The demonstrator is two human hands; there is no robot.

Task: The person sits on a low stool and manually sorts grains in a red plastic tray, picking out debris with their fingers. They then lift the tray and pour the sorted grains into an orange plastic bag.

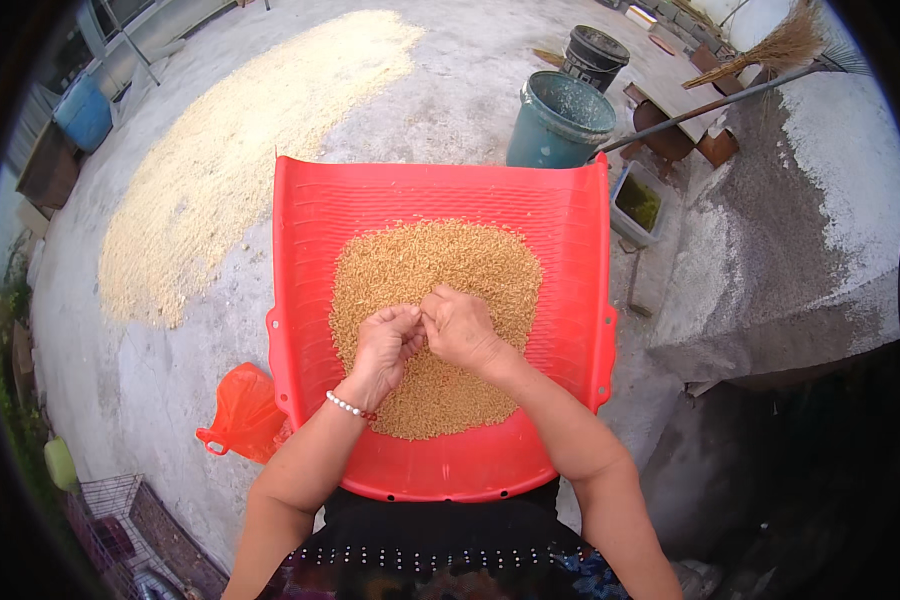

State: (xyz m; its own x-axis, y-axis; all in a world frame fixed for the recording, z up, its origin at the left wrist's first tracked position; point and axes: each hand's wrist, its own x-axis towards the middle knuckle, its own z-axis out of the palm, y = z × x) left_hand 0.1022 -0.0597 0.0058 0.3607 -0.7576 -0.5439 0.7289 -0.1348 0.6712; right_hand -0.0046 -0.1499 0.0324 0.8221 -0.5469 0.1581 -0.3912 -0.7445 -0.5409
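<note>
A red plastic winnowing scoop (450, 469) lies in front of me, its near rim against my dark clothing. Unhusked grain (465, 251), golden and probably rice or wheat, forms a broad heap on its ribbed floor. Over the middle of this heap, my left hand (387, 341) and my right hand (461, 326) meet at the fingertips. Thumb and forefinger are pinched together on each. Anything as small as a kernel between them is hidden or too tiny to make out. A beaded bracelet (345, 406) circles my left wrist.
Pale crushed grain (255, 142) spreads over the concrete floor at far left. Beyond the scoop stand a teal bucket (551, 131) and a black bucket (596, 56). A clear plastic tub (641, 202) is at right, below a straw broom (772, 45). A red plastic bag (244, 412) lies left.
</note>
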